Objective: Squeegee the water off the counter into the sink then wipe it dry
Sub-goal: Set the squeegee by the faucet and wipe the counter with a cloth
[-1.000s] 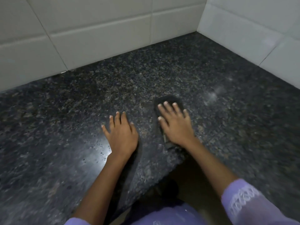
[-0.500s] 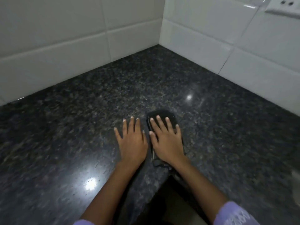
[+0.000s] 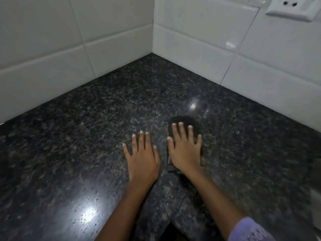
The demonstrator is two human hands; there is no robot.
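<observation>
The dark speckled granite counter (image 3: pixel 86 136) fills the view and meets white tiled walls in a corner. My right hand (image 3: pixel 185 152) lies flat, fingers spread, pressing down on a dark flat pad (image 3: pixel 184 121), whose far end sticks out past the fingertips. My left hand (image 3: pixel 142 160) rests flat on the bare counter just left of it, fingers apart and holding nothing. Small water droplets (image 3: pixel 86 216) glint around the light glare at the lower left. No sink is clearly in view.
White wall tiles (image 3: pixel 43 58) run along the back left and back right. A white wall socket (image 3: pixel 291 7) sits at the top right. The counter's front edge (image 3: pixel 171 225) shows between my forearms. A pale blurred shape (image 3: pixel 316 206) is at the right edge.
The view has swung so the wall corner sits more to the left and the socket shows. My right hand has slid the pad slightly to the right, away from my left hand.
</observation>
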